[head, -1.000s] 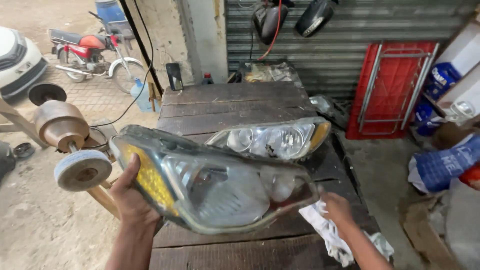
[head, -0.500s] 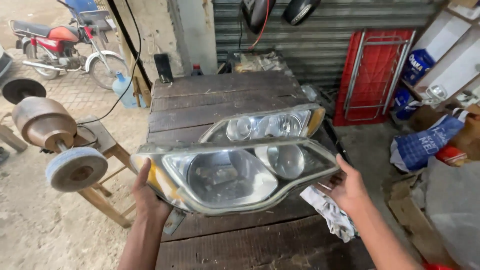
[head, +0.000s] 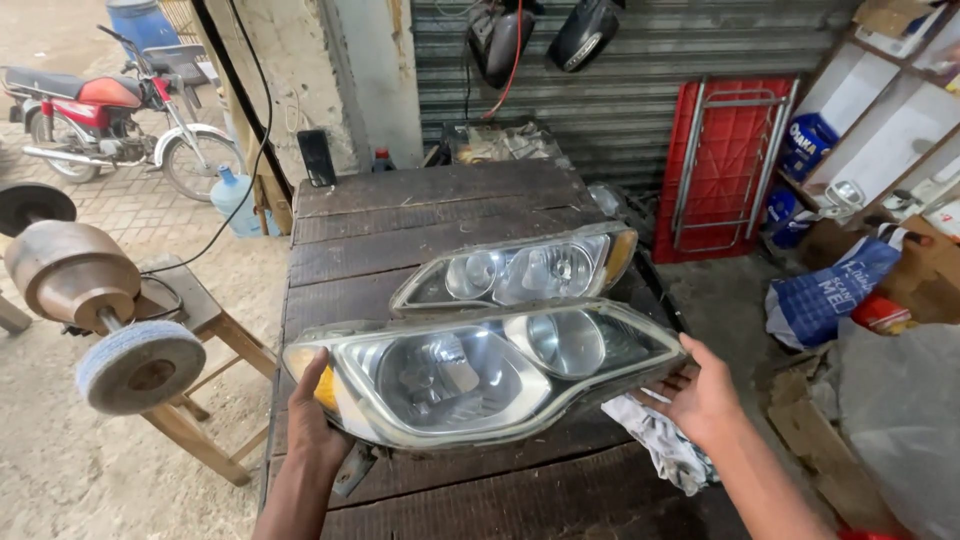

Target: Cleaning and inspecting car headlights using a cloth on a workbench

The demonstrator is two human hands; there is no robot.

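The near headlight has dropped lower and levelled out over the last second. A moment ago it was tipped up high with its amber corner raised toward the camera; now it sits flatter, lens facing up, just in front of the second headlight.

The left hand is clamped on the amber end of the near headlight, thumb over the top edge. The right hand has shifted too: it now cups the clear end from beneath, fingers spread wide, so the two hands are well apart with the lamp spanning the gap between them. Whether the lamp's underside is touching the desk I cannot tell; it hides the boards under it.

The second headlight has not moved, lying flat on the desk just behind the near one. A crumpled white rag lies on the desk just right of the near headlight, under the right wrist. Left of the near headlight, off the desk, a buffing wheel stands on a wooden stand.

With the lens turned up and steady, its whole clear face is open to view.
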